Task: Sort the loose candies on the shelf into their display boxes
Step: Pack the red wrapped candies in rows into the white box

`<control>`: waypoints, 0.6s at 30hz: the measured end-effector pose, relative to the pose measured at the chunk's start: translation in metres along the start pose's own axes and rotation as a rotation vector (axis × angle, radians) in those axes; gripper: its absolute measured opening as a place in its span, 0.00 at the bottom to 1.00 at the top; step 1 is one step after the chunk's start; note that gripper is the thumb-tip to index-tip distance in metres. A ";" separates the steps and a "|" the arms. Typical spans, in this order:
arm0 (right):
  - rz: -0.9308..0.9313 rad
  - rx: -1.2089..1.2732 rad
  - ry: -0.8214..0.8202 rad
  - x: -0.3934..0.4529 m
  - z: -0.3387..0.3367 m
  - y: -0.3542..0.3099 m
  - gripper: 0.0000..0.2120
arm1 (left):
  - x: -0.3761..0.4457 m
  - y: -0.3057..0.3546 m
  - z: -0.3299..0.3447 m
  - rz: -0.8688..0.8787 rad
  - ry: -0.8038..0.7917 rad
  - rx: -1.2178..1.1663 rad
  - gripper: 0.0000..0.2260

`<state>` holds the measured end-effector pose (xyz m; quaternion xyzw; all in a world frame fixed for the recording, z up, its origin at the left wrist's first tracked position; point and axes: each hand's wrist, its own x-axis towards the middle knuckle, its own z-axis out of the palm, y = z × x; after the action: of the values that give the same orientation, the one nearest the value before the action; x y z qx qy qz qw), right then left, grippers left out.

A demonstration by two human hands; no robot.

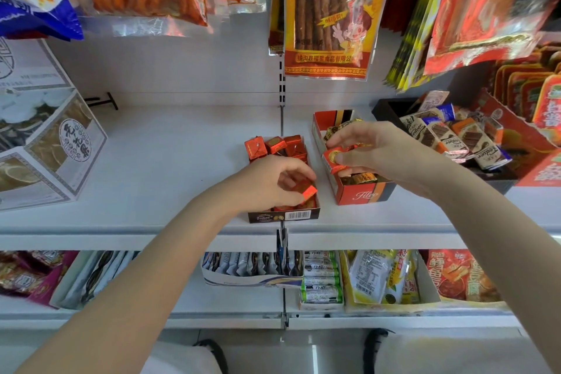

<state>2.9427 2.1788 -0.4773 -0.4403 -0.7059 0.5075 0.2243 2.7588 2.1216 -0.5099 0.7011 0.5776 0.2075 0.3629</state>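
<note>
Her left hand (273, 182) pinches a red candy (309, 191) over the dark box (283, 215); the right hand (373, 149) grips another red candy (332, 158) above the orange box (362, 194).

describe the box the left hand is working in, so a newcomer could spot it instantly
On the white middle shelf, two open candy boxes sit near the centre upright. It is the left one, the dark box under the left hand, full of red foil cubes. Unlike the orange Fileo box beside it, its front carries a white barcode.
</note>
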 end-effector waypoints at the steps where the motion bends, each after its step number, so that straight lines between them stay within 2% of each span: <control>1: -0.005 0.000 0.000 0.000 0.001 -0.001 0.09 | -0.001 -0.001 -0.002 -0.002 -0.004 -0.030 0.16; 7: -0.071 -0.147 0.049 0.003 0.010 -0.004 0.08 | -0.005 -0.001 -0.001 -0.018 -0.083 -0.160 0.19; 11: -0.175 -0.331 0.110 0.010 0.017 -0.006 0.07 | -0.014 -0.001 -0.008 -0.050 -0.008 -0.293 0.14; 12: -0.182 -0.349 0.113 0.011 0.018 -0.007 0.07 | -0.017 -0.004 -0.012 -0.054 0.051 -0.251 0.13; 15: -0.195 -0.361 0.086 0.013 0.026 -0.009 0.08 | -0.026 -0.018 -0.021 -0.022 0.229 0.073 0.11; 18: -0.189 -0.337 -0.036 0.014 0.045 -0.007 0.06 | -0.035 -0.028 -0.022 0.017 0.267 0.211 0.10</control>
<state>2.8986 2.1666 -0.4904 -0.3942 -0.8229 0.3668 0.1815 2.7159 2.0961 -0.5119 0.7063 0.6333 0.2403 0.2056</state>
